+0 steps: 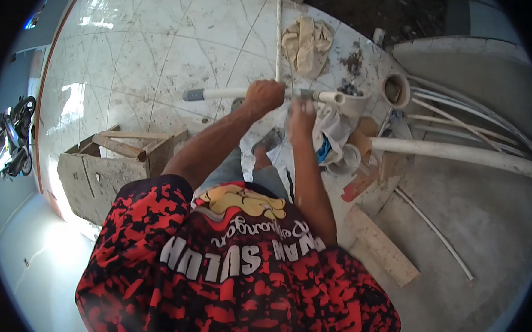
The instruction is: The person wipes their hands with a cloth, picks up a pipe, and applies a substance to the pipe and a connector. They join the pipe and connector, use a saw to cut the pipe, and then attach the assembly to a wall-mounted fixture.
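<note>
A white PVC pipe (224, 93) lies crosswise in front of me, with a grey end at the left and an open white fitting (331, 97) at the right. My left hand (265, 96) is closed around the pipe near its middle. Close to the fitting, my right hand (302, 112) is at the pipe beside a grey patch (306, 95). Motion blurs its fingers, which look curled; what they hold, if anything, is hidden. Beyond my left hand, a thin white pipe (279, 37) points away across the tiles.
A wooden box (100, 178) stands at left. A beige cloth (307, 45) lies ahead on the dirty tiles. At right are a white bucket (353, 102), a round pot (395, 90), several long pipes (459, 153) and a plank (382, 244). A motorbike (18, 135) shows far left.
</note>
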`<state>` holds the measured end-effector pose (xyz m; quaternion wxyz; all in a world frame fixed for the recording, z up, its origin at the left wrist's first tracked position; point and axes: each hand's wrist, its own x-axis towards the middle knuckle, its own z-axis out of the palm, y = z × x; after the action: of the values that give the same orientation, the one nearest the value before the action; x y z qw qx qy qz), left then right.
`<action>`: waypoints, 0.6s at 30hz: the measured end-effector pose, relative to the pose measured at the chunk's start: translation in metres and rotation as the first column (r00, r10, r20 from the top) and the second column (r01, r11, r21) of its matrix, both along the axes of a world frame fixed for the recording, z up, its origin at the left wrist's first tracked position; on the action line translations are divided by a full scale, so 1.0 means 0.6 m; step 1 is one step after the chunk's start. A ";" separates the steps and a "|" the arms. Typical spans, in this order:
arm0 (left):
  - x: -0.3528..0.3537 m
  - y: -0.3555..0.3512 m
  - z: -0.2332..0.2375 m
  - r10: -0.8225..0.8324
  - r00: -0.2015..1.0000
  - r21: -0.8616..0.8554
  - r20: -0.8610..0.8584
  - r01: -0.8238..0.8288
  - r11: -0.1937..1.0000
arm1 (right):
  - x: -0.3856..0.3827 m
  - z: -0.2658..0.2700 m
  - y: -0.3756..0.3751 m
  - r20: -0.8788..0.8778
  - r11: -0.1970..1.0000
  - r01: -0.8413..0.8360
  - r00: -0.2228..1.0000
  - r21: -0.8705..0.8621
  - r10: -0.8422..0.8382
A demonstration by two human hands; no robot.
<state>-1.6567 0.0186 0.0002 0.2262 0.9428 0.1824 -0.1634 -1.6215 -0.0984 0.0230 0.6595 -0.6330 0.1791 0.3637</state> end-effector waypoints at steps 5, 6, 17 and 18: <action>0.004 0.008 -0.012 0.007 1.000 0.016 0.003 -0.008 1.000 | -0.061 0.001 -0.058 0.104 0.999 0.036 0.994 0.011 -0.037; 0.000 0.000 -0.011 0.015 1.000 0.004 0.000 -0.015 1.000 | -0.076 0.025 -0.075 0.015 1.000 0.012 1.000 -0.009 -0.012; 0.007 0.002 0.000 -0.005 1.000 0.025 -0.016 0.006 1.000 | -0.064 0.049 -0.056 -0.034 0.998 0.004 0.999 -0.060 -0.006; 0.001 -0.007 -0.004 -0.035 0.999 0.034 -0.005 0.035 0.999 | -0.034 0.023 -0.031 0.039 0.999 0.020 0.999 -0.039 -0.018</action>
<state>-1.6560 0.0146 -0.0024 0.2066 0.9492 0.1692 -0.1664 -1.6418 -0.1172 0.0367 0.6536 -0.6510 0.1796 0.3416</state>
